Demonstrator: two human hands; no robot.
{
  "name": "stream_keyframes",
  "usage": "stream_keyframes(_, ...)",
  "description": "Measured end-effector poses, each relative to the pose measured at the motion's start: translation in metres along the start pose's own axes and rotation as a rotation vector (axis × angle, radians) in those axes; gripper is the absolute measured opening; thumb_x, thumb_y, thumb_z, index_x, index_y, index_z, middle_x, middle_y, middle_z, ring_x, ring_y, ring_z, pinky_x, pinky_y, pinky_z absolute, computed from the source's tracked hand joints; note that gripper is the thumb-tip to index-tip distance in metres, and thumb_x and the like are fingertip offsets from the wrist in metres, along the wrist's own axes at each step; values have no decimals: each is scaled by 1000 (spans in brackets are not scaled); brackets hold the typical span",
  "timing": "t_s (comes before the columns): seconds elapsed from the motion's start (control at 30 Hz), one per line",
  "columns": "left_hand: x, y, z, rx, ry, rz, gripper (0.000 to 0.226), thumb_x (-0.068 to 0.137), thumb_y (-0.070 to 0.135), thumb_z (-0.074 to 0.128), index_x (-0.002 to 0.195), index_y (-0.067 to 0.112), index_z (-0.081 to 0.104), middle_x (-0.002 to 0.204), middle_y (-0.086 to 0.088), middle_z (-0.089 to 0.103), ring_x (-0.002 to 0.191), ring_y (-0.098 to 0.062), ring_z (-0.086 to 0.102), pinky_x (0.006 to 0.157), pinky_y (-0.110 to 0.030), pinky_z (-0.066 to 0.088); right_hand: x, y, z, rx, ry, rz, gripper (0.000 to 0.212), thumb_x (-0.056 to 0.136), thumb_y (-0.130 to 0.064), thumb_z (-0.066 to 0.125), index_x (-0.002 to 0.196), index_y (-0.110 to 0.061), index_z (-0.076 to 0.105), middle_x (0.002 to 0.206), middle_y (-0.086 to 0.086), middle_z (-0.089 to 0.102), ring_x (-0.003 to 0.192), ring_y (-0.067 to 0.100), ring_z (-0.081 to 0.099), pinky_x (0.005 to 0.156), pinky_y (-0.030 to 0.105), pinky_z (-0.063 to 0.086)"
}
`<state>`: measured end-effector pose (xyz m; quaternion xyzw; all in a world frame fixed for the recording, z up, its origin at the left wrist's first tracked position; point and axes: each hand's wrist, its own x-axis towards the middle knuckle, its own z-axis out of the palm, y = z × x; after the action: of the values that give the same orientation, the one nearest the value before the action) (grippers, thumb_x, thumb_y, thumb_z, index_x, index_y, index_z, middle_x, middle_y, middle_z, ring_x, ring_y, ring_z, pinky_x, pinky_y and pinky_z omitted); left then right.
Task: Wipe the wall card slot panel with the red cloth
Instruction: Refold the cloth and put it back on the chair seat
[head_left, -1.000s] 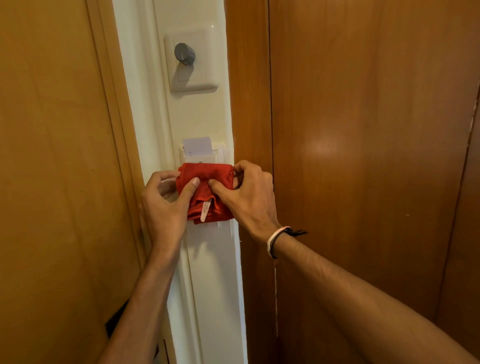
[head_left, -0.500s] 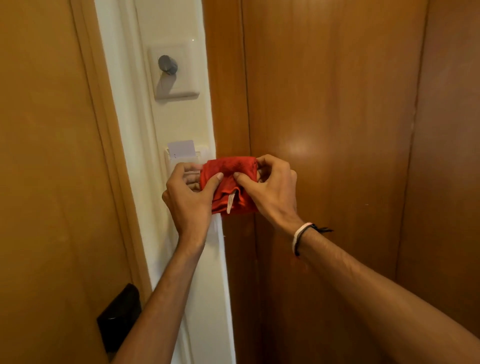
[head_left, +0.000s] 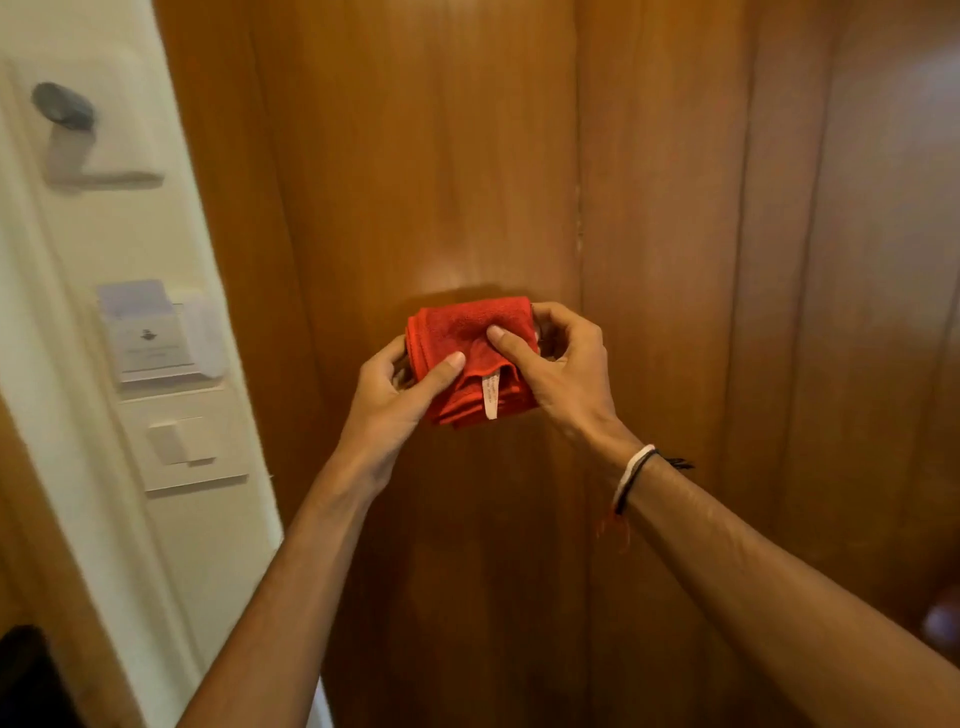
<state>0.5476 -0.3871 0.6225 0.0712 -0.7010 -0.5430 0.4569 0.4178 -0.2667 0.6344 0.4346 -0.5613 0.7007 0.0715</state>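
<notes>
- Red cloth (head_left: 470, 358), folded, is off the wall: a second ago it was pressed on the card slot panel (head_left: 156, 340), now it's in front of the wooden door panel (head_left: 441, 156).
- Left hand (head_left: 395, 395) and right hand (head_left: 563, 364) both pinch it, thumbs on the front and fingers (head_left: 558, 317) curled behind.
- Card slot panel sits well left of the fingers, uncovered, key card (head_left: 136, 299) still in the slot.
- Contact lost; looks like the wipe is done or the cloth is being refolded. Can't tell which.
</notes>
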Motion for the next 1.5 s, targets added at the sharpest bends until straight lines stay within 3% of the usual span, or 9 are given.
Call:
stream_keyframes(0.17,4,-9,66,4,-138,-34,65,71,20,89,130,20,63,117,-3,77,109,-18,73,93,-42,59,-2,16,-66,-83,92,22,19,95,-30,74,110,-19,72,98,-8,76,90,8,71,79,25,59)
stream_keyframes(0.47,11,-55,224,-147,-331,-217,42,83,7,77,123,10,66,109,-17,77,99,-29,75,82,-36,62,-13,58,-215,-285,220,67,28,99,-25,69,124,-13,66,101,-14,72,89,-8,70,80,13,58)
stream_keyframes(0.6,4,-91,301,-158,-446,-300,40,86,2,72,125,3,63,109,-21,75,97,-32,72,89,-42,57,-27,94,-285,-310,306,167,32,97,-17,72,126,-6,65,113,2,76,102,11,74,90,31,63)
stream_keyframes(0.77,-10,-143,402,-151,-561,-406,43,88,-1,70,129,0,59,116,-21,72,105,-30,71,92,-38,58,-52,150,-370,-312,405,328,39,95,-11,74,130,-3,62,117,10,75,106,19,74,91,33,64)
stream_keyframes(0.93,-43,-217,494,-113,-663,-596,44,88,5,73,129,3,59,119,-18,73,94,-23,73,74,-30,60,-94,221,-448,-293,508,549,37,95,-9,74,129,-5,61,111,8,76,100,23,77,90,42,65)
stream_keyframes(1.13,-103,-323,569,3,-755,-788,43,89,7,72,129,3,59,120,-18,71,111,-32,69,93,-45,57,-166,316,-512,-208,543,845,41,100,3,60,140,2,51,131,23,68,121,37,68,106,57,55)
stream_keyframes(1.27,-153,-390,595,81,-825,-904,34,90,8,71,122,9,60,114,-13,70,108,-28,68,97,-48,56,-228,375,-541,-260,447,1004,44,103,-1,53,146,-7,46,141,15,59,131,31,59,108,51,54)
stream_keyframes(1.4,-207,-453,609,102,-840,-1005,25,90,6,71,107,22,60,98,2,67,90,-10,64,79,-29,55,-285,432,-555,-341,417,1128,45,102,-7,58,145,-12,47,133,7,60,124,25,61,85,23,57)
stream_keyframes(1.5,-247,-502,616,180,-837,-1074,30,87,3,73,114,13,66,105,-8,70,92,-20,69,78,-34,58,-332,479,-562,-412,372,1262,47,100,-13,65,144,-10,50,136,14,61,123,30,62,96,39,60)
